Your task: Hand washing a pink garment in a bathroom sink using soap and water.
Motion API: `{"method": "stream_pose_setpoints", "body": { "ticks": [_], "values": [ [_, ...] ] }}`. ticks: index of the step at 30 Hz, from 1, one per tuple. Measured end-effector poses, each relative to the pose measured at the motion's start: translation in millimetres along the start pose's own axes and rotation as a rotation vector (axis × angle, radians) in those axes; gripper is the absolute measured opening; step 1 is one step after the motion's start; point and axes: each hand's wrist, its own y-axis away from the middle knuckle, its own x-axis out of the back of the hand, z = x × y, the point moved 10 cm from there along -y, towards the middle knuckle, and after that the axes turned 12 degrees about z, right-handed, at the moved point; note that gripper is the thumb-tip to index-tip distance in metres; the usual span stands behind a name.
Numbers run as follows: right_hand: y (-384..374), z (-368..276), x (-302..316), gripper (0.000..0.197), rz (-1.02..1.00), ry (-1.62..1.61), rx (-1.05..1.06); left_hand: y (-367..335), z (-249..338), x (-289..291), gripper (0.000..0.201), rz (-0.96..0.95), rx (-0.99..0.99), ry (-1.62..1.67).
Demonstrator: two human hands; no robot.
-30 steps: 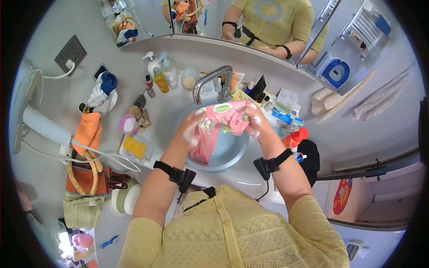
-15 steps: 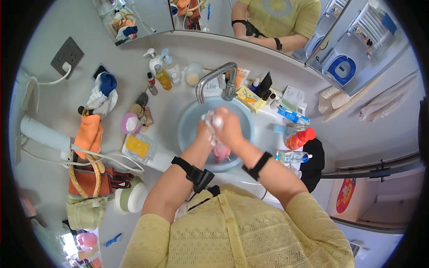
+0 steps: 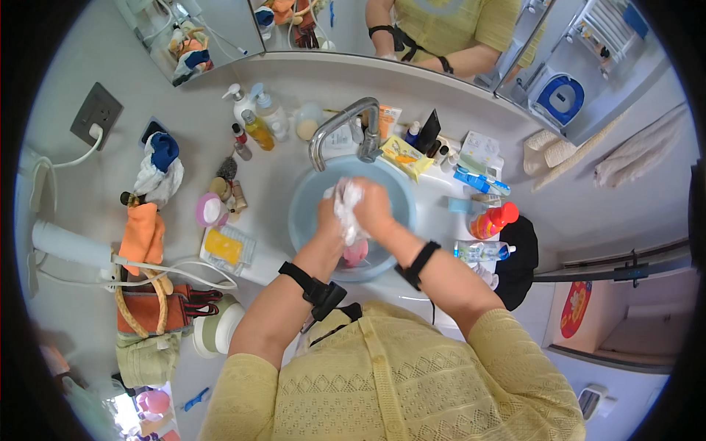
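Observation:
Both hands are together over a light blue basin (image 3: 406, 198) set under the chrome faucet (image 3: 369, 126). Between them is a bunched white cloth (image 3: 347, 212), wet and perhaps sudsy; its exact kind is unclear. My left hand (image 3: 328, 214) is closed on the cloth's left side. Its right side is gripped by my right hand (image 3: 373, 209), fingers curled and partly hidden. Below the hands, a pink item (image 3: 356, 253), seemingly cloth, lies in the basin. Black straps circle both wrists, and the left one carries a small dark device.
To the left, a yellow soap bar (image 3: 222, 246) rests on a clear dish, near a pink jar (image 3: 211, 210). Pump bottles (image 3: 269, 114) stand behind. On the right are a yellow packet (image 3: 406, 156), a red bottle (image 3: 493, 221) and a clear bottle (image 3: 483, 251). White cords hang at left.
My hands have shifted slightly and turned, so more of the white cloth shows between them. The whole view has moved a little.

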Motion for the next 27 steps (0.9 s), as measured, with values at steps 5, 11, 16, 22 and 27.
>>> {"method": "stream_pose_setpoints", "body": {
  "ticks": [5, 11, 16, 22, 27],
  "values": [
    [11.2, -19.8, 5.6, 0.013, -0.015, 0.096, 0.055, -13.1, -0.9, 4.5, 0.038, -0.068, -0.065, -0.010],
    [-14.3, 8.4, 7.6, 0.008, 0.038, 0.115, 0.010, 1.5, -11.0, -15.7, 0.035, -0.134, 0.049, 0.166],
    [29.4, -34.2, -3.4, 0.008, -0.068, 0.047, 0.149, -5.9, -4.3, -0.6, 0.038, -0.167, 0.046, 0.132],
    [-3.3, -6.9, 7.1, 0.012, 0.068, 0.138, 0.063, 5.1, 4.1, -3.8, 0.026, -0.046, -0.041, 0.022],
    [26.6, -23.8, -2.5, 0.008, -0.006, 0.020, 0.170, 5.0, -5.4, 5.5, 0.028, 0.009, 0.139, 0.128]
  ]
}}
